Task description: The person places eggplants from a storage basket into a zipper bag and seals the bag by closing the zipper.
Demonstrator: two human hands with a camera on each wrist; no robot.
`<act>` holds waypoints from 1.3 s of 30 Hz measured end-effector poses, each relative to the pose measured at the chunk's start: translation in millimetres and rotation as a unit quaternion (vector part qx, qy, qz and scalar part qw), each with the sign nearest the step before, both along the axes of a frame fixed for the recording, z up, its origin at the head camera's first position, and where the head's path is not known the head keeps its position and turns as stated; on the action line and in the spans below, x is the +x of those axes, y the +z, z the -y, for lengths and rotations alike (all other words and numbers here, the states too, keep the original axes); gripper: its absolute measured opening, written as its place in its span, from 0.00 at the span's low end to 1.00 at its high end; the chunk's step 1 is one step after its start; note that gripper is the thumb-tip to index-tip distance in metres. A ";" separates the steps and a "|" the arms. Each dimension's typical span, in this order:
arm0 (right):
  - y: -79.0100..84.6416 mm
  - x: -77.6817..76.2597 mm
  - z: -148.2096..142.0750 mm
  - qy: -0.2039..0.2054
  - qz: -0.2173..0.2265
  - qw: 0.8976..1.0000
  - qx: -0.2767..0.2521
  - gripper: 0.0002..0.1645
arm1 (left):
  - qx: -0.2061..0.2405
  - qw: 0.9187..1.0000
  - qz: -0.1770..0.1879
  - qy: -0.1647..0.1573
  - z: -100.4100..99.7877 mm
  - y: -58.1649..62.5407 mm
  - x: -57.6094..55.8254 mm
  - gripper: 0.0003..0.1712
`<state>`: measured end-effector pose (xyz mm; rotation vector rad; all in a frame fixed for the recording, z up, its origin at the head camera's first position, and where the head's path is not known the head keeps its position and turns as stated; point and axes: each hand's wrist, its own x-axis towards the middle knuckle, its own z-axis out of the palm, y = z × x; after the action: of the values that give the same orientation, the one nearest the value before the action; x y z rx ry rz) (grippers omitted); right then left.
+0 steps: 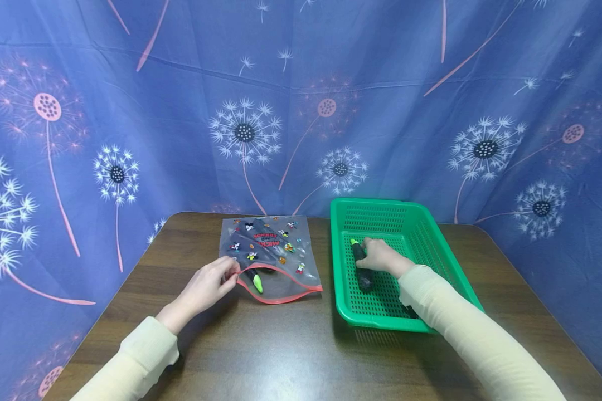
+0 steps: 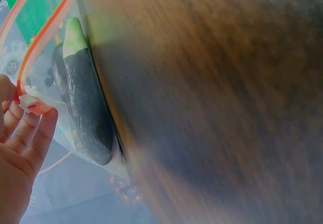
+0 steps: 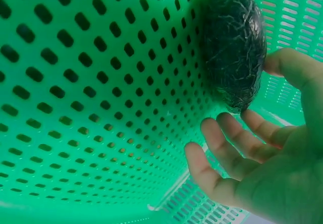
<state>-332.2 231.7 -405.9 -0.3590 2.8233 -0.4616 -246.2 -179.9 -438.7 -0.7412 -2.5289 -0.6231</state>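
Note:
A clear zip bag (image 1: 301,236) with cartoon prints and a red zip edge lies on the table, its mouth gaping toward me. My left hand (image 1: 208,287) pinches the left end of that edge between thumb and fingers. Inside the bag is a dark eggplant (image 2: 88,103) with a green stem end, and a second dark shape shows behind it. My right hand (image 1: 383,257) reaches into the green basket (image 1: 348,317) and holds another eggplant (image 1: 365,278) by thumb and fingertips. In the right wrist view, this eggplant (image 3: 234,47) has dark, wrinkled skin.
The basket stands right of the bag, with slotted walls and a raised rim. Another dark object (image 1: 409,312) lies near its front, mostly hidden under my right sleeve (image 1: 431,301). A blue dandelion-print curtain (image 1: 291,111) hangs behind the brown wooden table (image 1: 261,356).

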 end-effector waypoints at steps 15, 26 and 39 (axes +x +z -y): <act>-5.8 -0.8 0.0 -0.063 0.063 0.991 -0.095 0.35 | -0.004 1.000 0.000 0.002 0.2 -0.1 -0.5 0.07; -4.0 -1.6 0.6 -0.059 0.055 0.992 -0.099 0.34 | -0.002 1.000 0.005 0.005 -0.5 1.8 0.6 0.08; 16.3 -0.8 -6.2 -0.041 0.030 0.994 -0.096 0.33 | -0.002 1.000 0.003 0.000 1.6 1.5 1.2 0.06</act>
<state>-333.0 237.9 -389.6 -0.2611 2.7492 -0.7531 -245.1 -181.5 -437.2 -0.7420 -2.5359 -0.6204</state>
